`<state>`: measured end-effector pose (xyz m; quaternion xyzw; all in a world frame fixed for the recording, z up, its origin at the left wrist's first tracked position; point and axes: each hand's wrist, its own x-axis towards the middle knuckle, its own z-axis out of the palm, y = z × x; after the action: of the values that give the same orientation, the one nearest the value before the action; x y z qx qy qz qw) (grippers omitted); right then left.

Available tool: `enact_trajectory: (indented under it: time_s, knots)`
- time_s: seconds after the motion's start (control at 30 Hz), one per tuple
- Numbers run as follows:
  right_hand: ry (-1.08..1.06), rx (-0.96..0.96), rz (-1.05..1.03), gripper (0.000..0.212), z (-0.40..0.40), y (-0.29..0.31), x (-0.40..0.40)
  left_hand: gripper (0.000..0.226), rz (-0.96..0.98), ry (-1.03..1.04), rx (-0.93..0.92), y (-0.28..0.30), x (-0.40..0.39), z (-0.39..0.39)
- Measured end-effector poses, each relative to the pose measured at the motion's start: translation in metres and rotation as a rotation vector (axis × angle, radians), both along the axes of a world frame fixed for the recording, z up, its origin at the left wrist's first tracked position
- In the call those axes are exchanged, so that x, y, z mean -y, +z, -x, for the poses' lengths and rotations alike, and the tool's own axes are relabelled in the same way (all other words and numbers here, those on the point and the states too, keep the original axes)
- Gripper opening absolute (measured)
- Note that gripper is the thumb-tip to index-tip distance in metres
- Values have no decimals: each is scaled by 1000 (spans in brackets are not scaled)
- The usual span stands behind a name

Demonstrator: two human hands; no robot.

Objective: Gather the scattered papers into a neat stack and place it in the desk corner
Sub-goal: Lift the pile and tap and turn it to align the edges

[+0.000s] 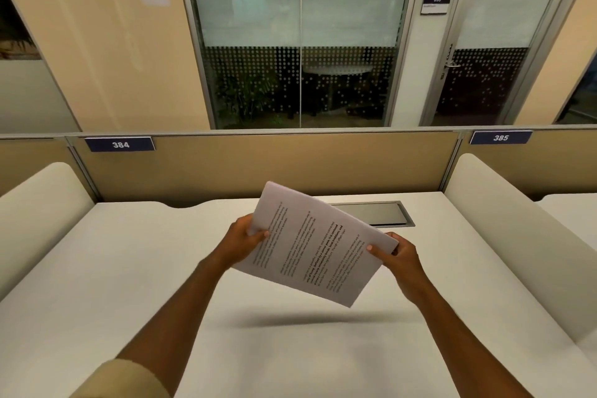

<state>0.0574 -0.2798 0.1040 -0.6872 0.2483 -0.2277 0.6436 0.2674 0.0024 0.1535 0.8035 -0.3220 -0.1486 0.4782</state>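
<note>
Papers (pixel 318 245) hanging tilted above white surface (pixel 129 268), just before grey hatch (pixel 374 213); left hand (pixel 240 241) pinching one edge, right hand (pixel 399 260) pinching opposite edge.

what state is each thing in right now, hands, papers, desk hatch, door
left hand: gripping the stack's left edge
right hand: gripping the stack's right edge
paper stack: gathered, held tilted above the desk
cable hatch: lid shut
glass door: closed
</note>
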Motion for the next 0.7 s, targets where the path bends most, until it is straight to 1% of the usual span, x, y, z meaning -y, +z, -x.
enact_trajectory:
  time_s: [0.23,0.43,0.57,0.7]
  knots:
    - [162,-111,174,22,-1,26,17,18,-172,-175,101,72,16,-23]
    - [290,-178,270,19,-15,34,-1,14,-320,-318,281,114,41,-23]
    - [288,-145,283,14,-19,35,-15,13,-381,-365,315,127,55,-18]
    - [210,-95,247,12,-16,33,-22,15,-356,-308,358,134,61,-18]
